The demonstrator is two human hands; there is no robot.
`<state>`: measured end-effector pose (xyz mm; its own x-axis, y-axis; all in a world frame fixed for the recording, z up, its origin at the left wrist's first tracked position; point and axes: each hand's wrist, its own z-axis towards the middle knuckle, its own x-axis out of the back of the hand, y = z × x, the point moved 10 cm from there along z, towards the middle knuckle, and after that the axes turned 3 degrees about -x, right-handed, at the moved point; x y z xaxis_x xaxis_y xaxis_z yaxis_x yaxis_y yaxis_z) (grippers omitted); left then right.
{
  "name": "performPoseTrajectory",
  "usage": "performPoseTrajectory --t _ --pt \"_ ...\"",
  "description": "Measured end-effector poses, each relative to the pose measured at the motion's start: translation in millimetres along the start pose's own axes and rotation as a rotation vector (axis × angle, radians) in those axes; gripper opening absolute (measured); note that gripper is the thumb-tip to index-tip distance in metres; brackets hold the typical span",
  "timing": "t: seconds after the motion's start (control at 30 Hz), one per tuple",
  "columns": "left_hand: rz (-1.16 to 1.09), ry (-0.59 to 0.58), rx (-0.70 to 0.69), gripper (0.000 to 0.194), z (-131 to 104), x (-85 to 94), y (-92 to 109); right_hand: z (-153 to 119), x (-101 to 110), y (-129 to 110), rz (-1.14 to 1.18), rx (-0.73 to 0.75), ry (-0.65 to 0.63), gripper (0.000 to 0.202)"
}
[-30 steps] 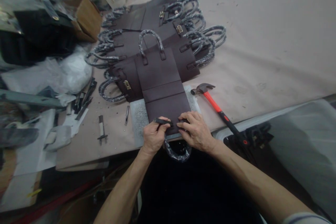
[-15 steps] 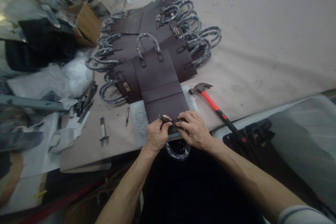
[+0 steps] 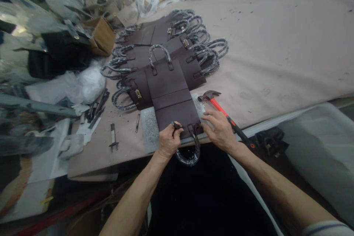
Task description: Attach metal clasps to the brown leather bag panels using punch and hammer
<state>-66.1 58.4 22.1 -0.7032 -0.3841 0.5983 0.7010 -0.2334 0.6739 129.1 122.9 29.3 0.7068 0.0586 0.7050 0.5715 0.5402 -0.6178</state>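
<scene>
we're at the near edge of the table (image 3: 276,55), and the brown bag panel (image 3: 172,83) lies right in the middle of our view, its near end by that edge. at six o'clock of it our left hand (image 3: 169,139) has its fingers closed round a short dark tool (image 3: 175,125), over the panel. at four o'clock our right hand (image 3: 220,129) has its fingers parted and loosely curled, beside the panel's edge; whether they touch it, we can't tell.

a film-wrapped handle (image 3: 190,161) hangs over the table edge between five and six. room to move? the widest bare stretch opens at two o'clock. the hammer (image 3: 220,108) crowds us between three and four, just past the right hand, its grip reaching over the edge towards a plastic bin (image 3: 312,140). at eight lies a slim metal rod (image 3: 137,122), and a pile of brown bags (image 3: 132,54) blocks twelve.

now the murky bits: our fingers hide the tool's tip, the panel covers the middle of the speckled slab (image 3: 149,129), and our right sleeve (image 3: 326,228) is cut off at the frame's corner. dark items (image 3: 272,143) in the bin defeat us. the gold-coloured clasp (image 3: 138,94) at nine is too small for us to read any marking.
</scene>
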Motion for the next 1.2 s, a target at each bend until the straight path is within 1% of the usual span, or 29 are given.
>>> performPoseTrajectory --t 0.03,0.07,0.13,0.17,0.23,0.27,0.3,0.37,0.43,0.5,0.57,0.63,0.7,0.73,0.77,0.8,0.87,0.9,0.97,1.03,1.07,1.1,1.13,1.2 --pt "-0.006 0.011 0.008 0.01 0 0.3 -1 0 11 17 -0.072 -0.073 0.037 0.022" --pt "-0.015 0.02 0.011 0.009 1 0.5 -1 -1 19 34 -0.145 -0.144 0.046 0.024" --pt "-0.038 0.024 0.005 0.009 1 -0.2 -1 -4 25 63 -0.263 -0.246 -0.025 0.028" --pt "-0.049 0.02 0.002 0.009 1 -0.7 -1 -6 25 74 -0.301 -0.272 -0.076 0.03" --pt "-0.061 0.011 -0.003 0.01 0 -1.5 -3 -11 24 84 -0.328 -0.296 -0.136 0.032" --pt "-0.063 0.007 -0.006 0.01 0 -1.6 -3 -12 25 87 -0.316 -0.315 -0.14 0.032" --pt "-0.061 0.002 -0.012 0.01 0 -1.8 -3 -13 26 91 -0.272 -0.366 -0.138 0.03" --pt "-0.058 -0.013 -0.037 0.009 0 -2.8 -2 -16 25 103 -0.12 -0.546 -0.145 0.025" --pt "-0.058 -0.022 -0.067 0.01 0 -3.7 0 -16 18 112 0.047 -0.725 -0.193 0.021" --pt "-0.055 -0.021 -0.093 0.01 -1 -4.4 2 -11 9 109 0.176 -0.811 -0.275 0.018" --pt "-0.045 -0.008 -0.116 0.01 -2 -4.6 4 -2 3 95 0.287 -0.829 -0.356 0.011" --pt "-0.032 0.011 -0.135 0.011 -3 -4.8 6 4 1 75 0.377 -0.837 -0.403 0.008" --pt "-0.028 0.031 -0.141 0.011 -3 -4.9 6 4 10 52 0.426 -0.84 -0.391 0.017" --pt "-0.03 0.038 -0.14 0.011 -3 -5.1 6 5 19 40 0.427 -0.817 -0.354 0.024" --pt "-0.033 0.041 -0.138 0.011 -3 -5.2 5 6 32 27 0.396 -0.763 -0.303 0.029" --pt "-0.035 0.043 -0.138 0.011 -3 -5.2 5 9 47 12 0.332 -0.677 -0.245 0.034" --pt "-0.033 0.037 -0.141 0.011 -3 -5.5 6 14 76 -24 0.114 -0.432 -0.152 0.035" --pt "-0.027 0.034 -0.144 0.011 -3 -5.5 6 16 84 -42 -0.007 -0.308 -0.145 0.033" --pt "-0.013 0.029 -0.149 0.01 -3 -5.5 7 15 84 -69 -0.205 -0.123 -0.223 0.029" --pt "0.007 0.022 -0.147 0.008 -3 -6.3 6 15 76 -88 -0.339 0.01 -0.329 0.027" --pt "0.018 0.018 -0.146 0.007 -4 -6.9 6 17 77 -98 -0.383 0.076 -0.343 0.027" --pt "0.028 0.015 -0.145 0.007 -4 -7.5 6 20 82 -111 -0.405 0.144 -0.307 0.028" --pt "0.035 0.01 -0.143 0.008 -4 -8.2 6 23 92 -123 -0.411 0.198 -0.216 0.029" --pt "0.042 -0.002 -0.137 0.011 -5 -9.6 5 27 125 -145 -0.4 0.241 0.094 0.028"
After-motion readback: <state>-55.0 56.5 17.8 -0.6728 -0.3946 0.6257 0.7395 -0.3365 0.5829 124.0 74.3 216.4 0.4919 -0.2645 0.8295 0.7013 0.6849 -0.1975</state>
